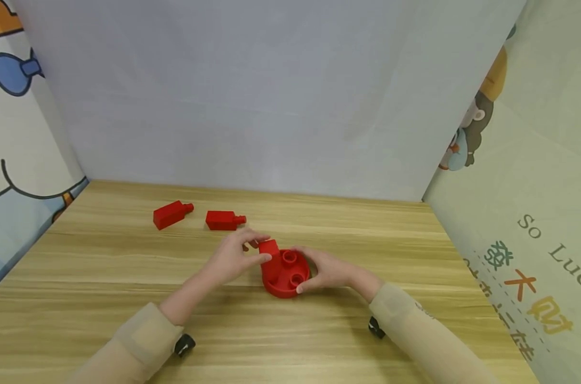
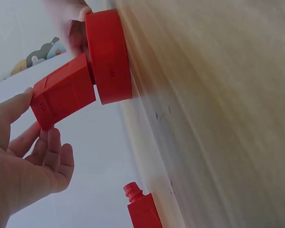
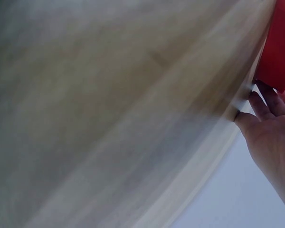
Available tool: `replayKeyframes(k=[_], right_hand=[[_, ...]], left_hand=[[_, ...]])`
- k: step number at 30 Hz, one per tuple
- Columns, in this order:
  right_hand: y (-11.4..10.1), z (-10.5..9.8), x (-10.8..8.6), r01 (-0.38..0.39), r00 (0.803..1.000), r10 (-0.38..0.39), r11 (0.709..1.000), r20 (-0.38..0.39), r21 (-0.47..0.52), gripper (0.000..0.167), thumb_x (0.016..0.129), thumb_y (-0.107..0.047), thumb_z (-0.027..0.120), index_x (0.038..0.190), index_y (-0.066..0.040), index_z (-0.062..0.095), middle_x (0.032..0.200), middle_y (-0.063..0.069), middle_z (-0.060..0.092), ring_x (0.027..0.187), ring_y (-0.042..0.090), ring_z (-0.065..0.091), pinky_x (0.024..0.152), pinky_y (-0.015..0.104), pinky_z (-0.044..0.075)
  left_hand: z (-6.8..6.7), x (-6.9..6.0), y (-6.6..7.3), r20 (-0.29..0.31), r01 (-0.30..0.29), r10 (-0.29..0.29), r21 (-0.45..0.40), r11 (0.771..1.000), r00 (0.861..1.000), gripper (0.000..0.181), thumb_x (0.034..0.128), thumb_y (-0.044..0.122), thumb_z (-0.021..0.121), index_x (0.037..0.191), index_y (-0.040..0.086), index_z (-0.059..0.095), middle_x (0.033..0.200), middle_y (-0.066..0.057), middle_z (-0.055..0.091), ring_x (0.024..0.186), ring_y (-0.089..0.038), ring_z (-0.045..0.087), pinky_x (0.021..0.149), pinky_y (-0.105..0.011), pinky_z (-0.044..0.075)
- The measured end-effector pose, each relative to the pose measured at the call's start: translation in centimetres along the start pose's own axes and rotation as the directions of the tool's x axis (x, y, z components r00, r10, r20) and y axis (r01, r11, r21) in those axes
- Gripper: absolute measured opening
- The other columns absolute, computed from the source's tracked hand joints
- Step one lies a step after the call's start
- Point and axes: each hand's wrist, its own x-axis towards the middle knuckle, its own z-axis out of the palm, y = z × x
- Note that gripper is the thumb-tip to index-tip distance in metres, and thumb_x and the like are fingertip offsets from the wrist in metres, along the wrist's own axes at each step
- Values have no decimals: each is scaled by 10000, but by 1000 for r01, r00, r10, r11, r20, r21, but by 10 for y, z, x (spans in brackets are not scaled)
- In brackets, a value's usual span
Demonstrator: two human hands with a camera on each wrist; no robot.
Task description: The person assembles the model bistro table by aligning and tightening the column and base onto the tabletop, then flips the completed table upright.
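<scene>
My left hand (image 1: 233, 257) pinches the outer end of a red square-sided block (image 2: 64, 90) between thumb and fingers. The block's other end meets a round red base (image 1: 283, 290), a shallow dish with round sockets inside. In the left wrist view the block leans at an angle to the base (image 2: 109, 57); its inner end is hidden. My right hand (image 1: 326, 268) grips the base's rim from the right side, thumb in front and fingers behind. Only the edge of the base (image 3: 278, 47) shows in the right wrist view, above my fingers.
Two more red blocks with narrow threaded ends, one farther left (image 1: 171, 214) and one nearer (image 1: 222, 220), lie on the wood-grain table (image 1: 252, 341) behind my left hand. A pale cloth backdrop (image 1: 252, 106) stands along the back edge, with printed sheets at both sides.
</scene>
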Motion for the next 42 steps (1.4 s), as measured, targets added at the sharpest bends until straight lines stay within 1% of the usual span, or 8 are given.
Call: replayKeyframes(k=[7, 13, 17, 20, 25, 28, 36, 42], right_hand=[[1, -1, 1, -12, 1000, 12, 1000, 4, 0, 935, 721, -465, 787, 1462, -149, 314, 1389, -21, 478, 1282, 129, 428, 1095, 379, 320], [1, -1, 1, -17, 1000, 17, 1000, 9, 3, 947, 724, -467, 783, 1468, -134, 301, 1397, 1, 475, 1293, 150, 424, 1099, 396, 314], [1, 0, 1, -17, 1000, 17, 1000, 7, 5, 932, 727, -447, 788, 1467, -152, 305, 1395, -15, 474, 1286, 136, 426, 1095, 386, 320], [1, 0, 1, -23, 1000, 23, 1000, 3, 0, 921, 725, -443, 791, 1464, -178, 312, 1386, -41, 476, 1272, 113, 430, 1090, 363, 327], [1, 0, 0, -23, 1000, 23, 1000, -3, -4, 920, 726, -456, 785, 1464, -174, 313, 1396, -39, 460, 1271, 121, 428, 1084, 369, 338], [1, 0, 0, -19, 1000, 19, 1000, -1, -3, 918, 724, -459, 787, 1462, -183, 315, 1409, -37, 447, 1267, 117, 432, 1076, 363, 348], [1, -1, 0, -11, 1000, 11, 1000, 4, -8, 921, 722, -471, 784, 1462, -185, 315, 1430, -27, 426, 1272, 115, 428, 1069, 353, 357], [1, -1, 0, -6, 1000, 6, 1000, 4, -5, 926, 727, -465, 782, 1463, -160, 312, 1421, -20, 441, 1276, 125, 429, 1074, 371, 352]], left_hand=[[-2, 4, -2, 64, -67, 69, -29, 997, 996, 416, 814, 149, 741, 1210, 80, 634, 1111, -30, 663, 972, -211, 613, 850, -375, 508], [-1, 5, -3, 88, -66, 69, -34, 997, 994, 404, 836, 147, 718, 1225, 93, 621, 1150, -46, 644, 1004, -226, 610, 849, -370, 510], [1, 4, -2, 68, -19, 22, -51, 999, 997, 452, 823, 206, 739, 1240, 94, 605, 1190, -83, 615, 1028, -248, 601, 837, -371, 521], [5, 4, 1, 31, 47, -45, -70, 996, 999, 521, 796, 282, 763, 1247, 92, 582, 1213, -90, 594, 1022, -245, 601, 819, -361, 531], [16, 5, 10, -42, 151, -156, -93, 984, 987, 598, 745, 359, 797, 1207, 79, 541, 1138, -94, 582, 970, -227, 584, 775, -339, 525], [21, 7, 17, -70, 176, -182, -83, 981, 981, 599, 722, 366, 813, 1159, 70, 530, 1045, -101, 573, 916, -208, 557, 738, -316, 506], [28, 11, 20, -87, 137, -138, -24, 990, 987, 469, 717, 335, 822, 989, 73, 544, 860, -44, 537, 811, -208, 524, 647, -263, 458], [27, 10, 17, -65, 110, -112, -37, 993, 992, 426, 738, 298, 811, 1018, 76, 579, 881, -31, 545, 800, -181, 519, 666, -255, 463]])
